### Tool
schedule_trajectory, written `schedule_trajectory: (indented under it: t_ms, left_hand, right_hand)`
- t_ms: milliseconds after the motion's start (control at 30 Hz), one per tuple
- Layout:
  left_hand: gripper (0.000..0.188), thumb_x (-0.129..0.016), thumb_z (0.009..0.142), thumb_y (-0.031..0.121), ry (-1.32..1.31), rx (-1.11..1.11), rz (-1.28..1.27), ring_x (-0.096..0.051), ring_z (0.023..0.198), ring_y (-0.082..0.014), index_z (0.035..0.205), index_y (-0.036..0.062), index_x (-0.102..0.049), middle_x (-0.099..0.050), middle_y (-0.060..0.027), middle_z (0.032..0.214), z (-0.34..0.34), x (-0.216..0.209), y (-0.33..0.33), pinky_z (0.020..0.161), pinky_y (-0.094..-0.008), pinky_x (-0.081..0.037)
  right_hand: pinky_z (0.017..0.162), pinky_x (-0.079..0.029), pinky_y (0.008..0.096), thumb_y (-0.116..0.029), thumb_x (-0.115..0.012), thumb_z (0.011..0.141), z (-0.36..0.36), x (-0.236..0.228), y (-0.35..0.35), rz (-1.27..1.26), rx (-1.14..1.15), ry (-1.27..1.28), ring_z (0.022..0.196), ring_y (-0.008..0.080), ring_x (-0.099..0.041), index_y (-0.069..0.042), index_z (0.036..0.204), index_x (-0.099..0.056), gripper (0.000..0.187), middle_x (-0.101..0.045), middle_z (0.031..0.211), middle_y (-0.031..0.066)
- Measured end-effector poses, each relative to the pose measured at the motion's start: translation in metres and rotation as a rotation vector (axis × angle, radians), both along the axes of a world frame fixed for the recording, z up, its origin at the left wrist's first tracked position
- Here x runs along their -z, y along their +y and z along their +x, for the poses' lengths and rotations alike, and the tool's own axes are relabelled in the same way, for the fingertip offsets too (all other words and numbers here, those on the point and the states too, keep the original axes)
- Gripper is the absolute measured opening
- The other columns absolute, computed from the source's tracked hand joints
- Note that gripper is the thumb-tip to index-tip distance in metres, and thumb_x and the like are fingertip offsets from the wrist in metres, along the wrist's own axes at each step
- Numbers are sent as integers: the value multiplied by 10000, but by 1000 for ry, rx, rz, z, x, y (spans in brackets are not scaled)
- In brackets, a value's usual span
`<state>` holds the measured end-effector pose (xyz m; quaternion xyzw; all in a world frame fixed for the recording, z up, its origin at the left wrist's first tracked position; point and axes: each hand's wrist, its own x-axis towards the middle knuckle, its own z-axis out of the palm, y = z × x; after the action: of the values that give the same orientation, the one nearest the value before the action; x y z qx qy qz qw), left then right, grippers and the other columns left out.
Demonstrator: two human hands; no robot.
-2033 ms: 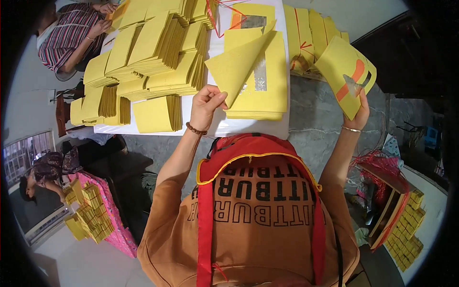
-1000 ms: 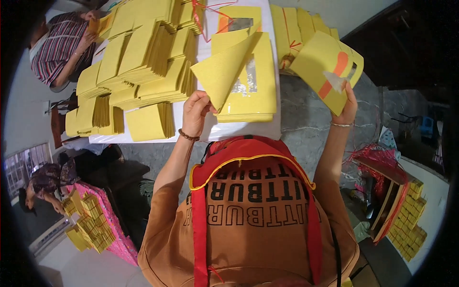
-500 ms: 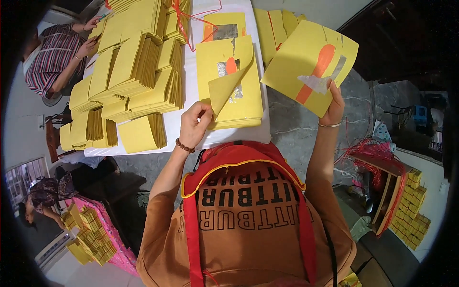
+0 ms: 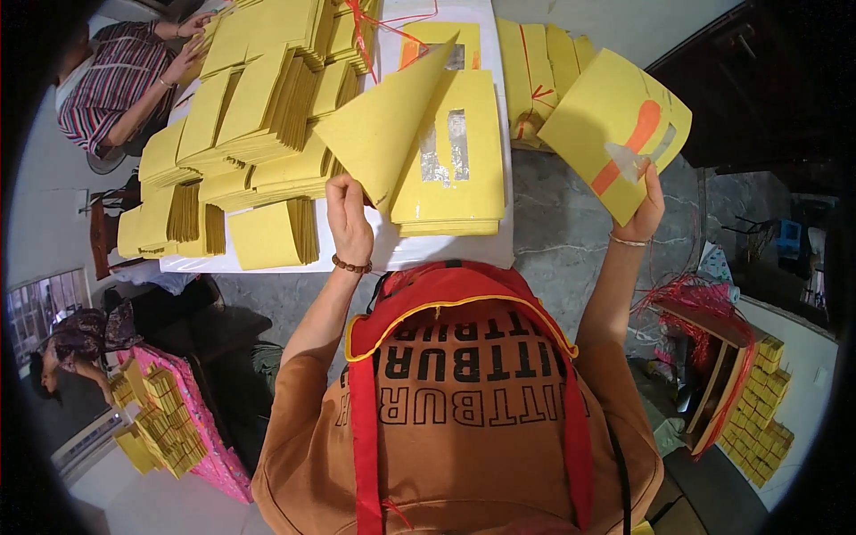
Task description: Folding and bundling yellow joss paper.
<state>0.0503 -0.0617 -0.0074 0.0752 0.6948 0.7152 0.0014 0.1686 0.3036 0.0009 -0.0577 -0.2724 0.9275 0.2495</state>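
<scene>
Sheet (image 4: 383, 125) folded back wider than before | left hand (image 4: 349, 218) pinching its edge | right hand (image 4: 640, 207) gripping yellow paper (image 4: 596, 116)

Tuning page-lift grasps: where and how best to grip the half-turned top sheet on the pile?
I'd pinch the top sheet at its near end, where the left hand is, coming from the near left. It's thin, curled over and raised off the pile there, so both faces look reachable.
</scene>
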Motion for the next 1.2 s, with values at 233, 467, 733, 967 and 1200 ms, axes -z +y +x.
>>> schedule_trajectory:
  t_ms: [233, 467, 733, 967, 1200]
  left_hand:
    - [89, -509, 829, 28, 491, -4, -445, -567, 743, -229, 914, 0, -508, -596, -149, 874, -6, -15, -9, 670, -312, -446]
    - [185, -608, 685, 50, 871, 306, -727, -555, 764, -256, 861, 37, -556, -590, -102, 914, 5, -16, 16, 700, -354, -441]
    - [231, -626, 671, 79, 982, 421, -809, -540, 829, -216, 888, 52, -553, -576, -69, 953, 4, -16, 21, 715, -334, -417]
    - [257, -634, 677, 102, 1078, 593, -850, -520, 886, -215, 909, 50, -537, -563, -74, 997, 2, -15, 30, 746, -328, -401]
    - [245, -629, 674, 95, 1089, 619, -840, -519, 905, -221, 901, 45, -553, -566, -74, 998, -2, -17, 32, 757, -334, -404]
  right_hand:
    - [967, -376, 390, -209, -369, 947, -4, 5, 0, 22, 1, -20, 1111, 246, -492, -3, 1256, -393, 371, -500, 1220, 117]
    - [1017, -325, 431, -251, -334, 957, -3, 9, 9, -41, -163, 145, 1191, 287, -429, 3, 1288, -360, 419, -440, 1293, 157]
    - [948, -398, 394, -188, -370, 944, -8, 18, 3, -13, -66, 20, 1080, 249, -519, 0, 1240, -419, 354, -522, 1191, 136]
    - [909, -477, 309, -19, -419, 907, -29, 4, -35, -295, -242, 314, 1081, 256, -525, 66, 1216, -412, 321, -519, 1175, 179]
    - [874, -502, 341, 0, -416, 891, -31, 5, -50, -473, -236, 297, 1056, 256, -547, 63, 1246, -373, 363, -489, 1211, 174]
